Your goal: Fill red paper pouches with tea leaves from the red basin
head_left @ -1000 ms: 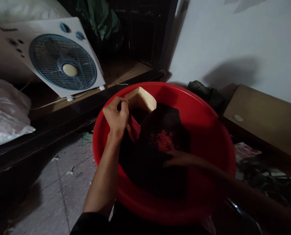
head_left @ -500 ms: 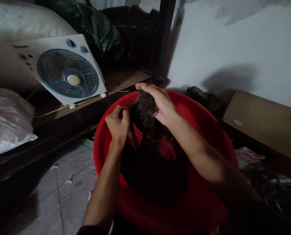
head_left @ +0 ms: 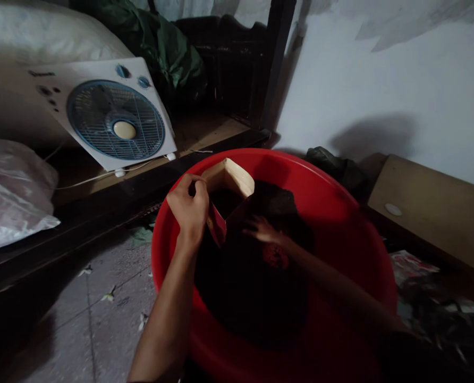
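— Red plastic basin (head_left: 340, 213), heaped with dark loose stuff (head_left: 253, 287), and a small open carton (head_left: 229, 183) stands at its far rim. What is different from half a second ago?

— Then the right hand (head_left: 263, 230) hung over the carton's mouth with a clump of the dark stuff under its fingers. Now the mouth is uncovered and that hand is down on the heap, just beside the carton's red flap. I judge the handful went in and the hand is back for more.

— And the fingers?

— Left hand (head_left: 189, 205) pinches the carton's near edge, fingers curled tight on it, so the carton sits directly under those fingertips. The right fingers look loosely spread, but they are blurred and in shadow; whether they hold anything I cannot tell.

— What else is unclear?

— How full the carton is: its inside is dark. The stuff could be tea or soil. Off the left knuckles, a white box fan (head_left: 115, 119) leans.
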